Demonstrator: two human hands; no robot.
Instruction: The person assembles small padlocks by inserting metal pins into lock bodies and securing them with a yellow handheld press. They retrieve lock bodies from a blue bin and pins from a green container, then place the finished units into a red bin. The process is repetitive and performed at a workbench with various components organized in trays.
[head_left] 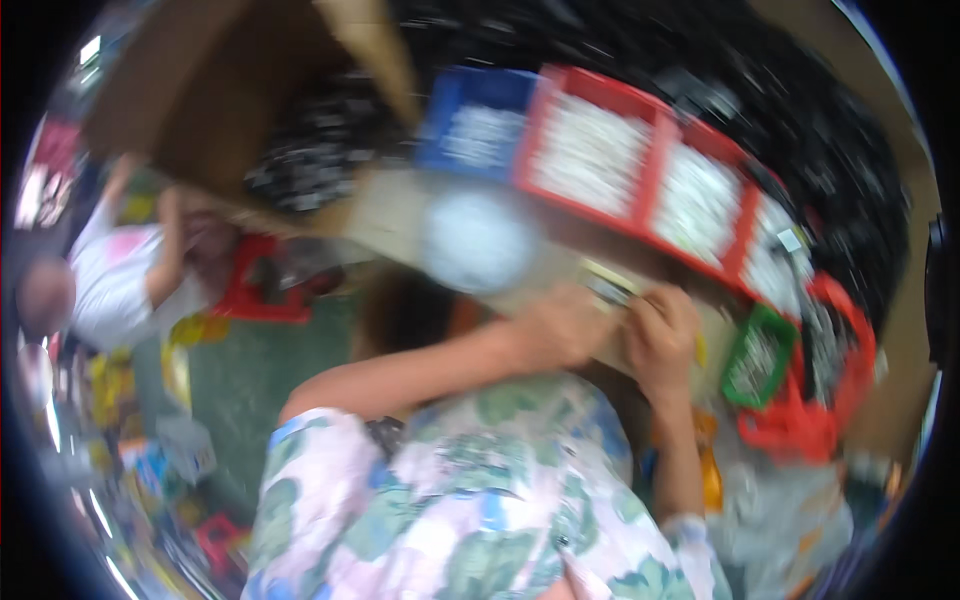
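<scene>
The picture is blurred by motion. My left hand (560,325) and my right hand (662,330) meet at a small flat yellow and dark packet (608,283) over a tan work surface (400,205). Both hands have their fingers curled on the packet's edges. My forearms come out of floral sleeves (470,490) at the bottom. A round white blurred thing (476,240) lies just left of and above my left hand.
Behind the hands runs a row of bins with white contents: a blue bin (475,120), red bins (600,150), a green bin (760,355) and a red basket (810,420). A cardboard box (220,90) stands top left. Another person in white (120,275) is at the left.
</scene>
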